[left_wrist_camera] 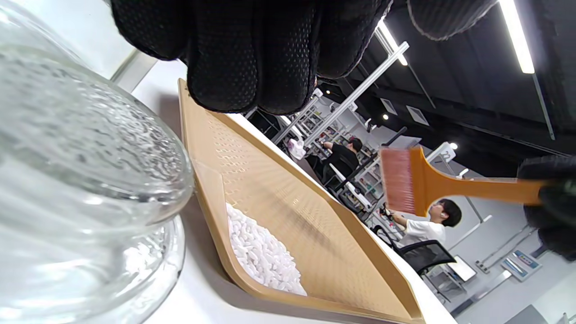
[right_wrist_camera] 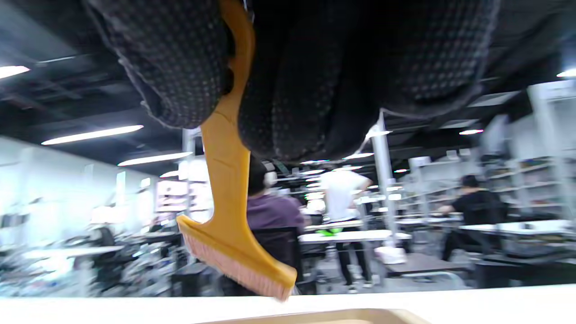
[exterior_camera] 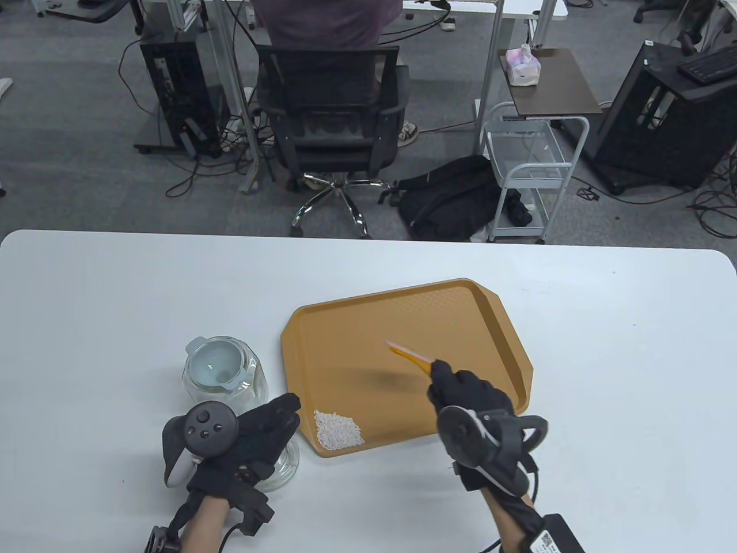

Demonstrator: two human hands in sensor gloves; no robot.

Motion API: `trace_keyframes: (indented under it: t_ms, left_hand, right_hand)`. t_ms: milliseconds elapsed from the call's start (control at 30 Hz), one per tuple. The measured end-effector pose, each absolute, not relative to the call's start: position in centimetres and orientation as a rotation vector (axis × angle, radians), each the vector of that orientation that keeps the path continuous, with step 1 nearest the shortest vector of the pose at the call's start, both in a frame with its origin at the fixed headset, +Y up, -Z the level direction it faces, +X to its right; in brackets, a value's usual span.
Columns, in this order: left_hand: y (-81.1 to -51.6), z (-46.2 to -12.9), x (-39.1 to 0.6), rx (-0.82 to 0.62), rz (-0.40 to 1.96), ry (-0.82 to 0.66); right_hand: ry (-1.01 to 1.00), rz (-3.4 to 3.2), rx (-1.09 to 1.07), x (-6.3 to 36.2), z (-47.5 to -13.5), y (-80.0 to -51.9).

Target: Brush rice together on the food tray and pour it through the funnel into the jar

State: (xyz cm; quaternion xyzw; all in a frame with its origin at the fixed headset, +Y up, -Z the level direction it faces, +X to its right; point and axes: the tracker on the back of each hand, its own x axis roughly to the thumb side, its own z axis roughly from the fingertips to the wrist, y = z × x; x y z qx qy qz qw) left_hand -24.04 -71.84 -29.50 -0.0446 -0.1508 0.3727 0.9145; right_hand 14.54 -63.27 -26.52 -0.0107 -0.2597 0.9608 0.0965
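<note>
One rice pile between both hands — brush raised

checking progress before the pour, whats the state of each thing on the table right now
rice: gathered in one pile in the tray's near left corner
food tray: flat on the table
brush: lifted above the tray, held by the right hand
funnel: seated in the jar's mouth
jar: upright, left of the tray, no rice visible inside
left hand: fingers straight, resting against the jar
</note>
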Motion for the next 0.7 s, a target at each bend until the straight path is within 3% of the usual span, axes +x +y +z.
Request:
trace_keyframes:
  t_ms: [100,300,467,700]
  left_hand:
    - [-72.0,-29.5,-23.9,-0.100,0.767,-0.312]
    - [-72.3,-29.6,-23.4,-0.116,0.710,-0.294]
    - [-72.5,-29.6,-22.8,-0.135,0.651,-0.287]
    - [-72.1,-29.2,-22.8,-0.103,0.614,-0.264]
  right_hand:
    - [-0.823,2.834,-0.261,20.0,-26.4,-65.0]
    - [-0.790,2.925,-0.557,26.8,-26.2,-68.6]
    - [-0.597,2.932,-0.652,28.9,-27.3,-72.0]
    - [-0.367,2.845,-0.671,31.4,-27.8,-73.9]
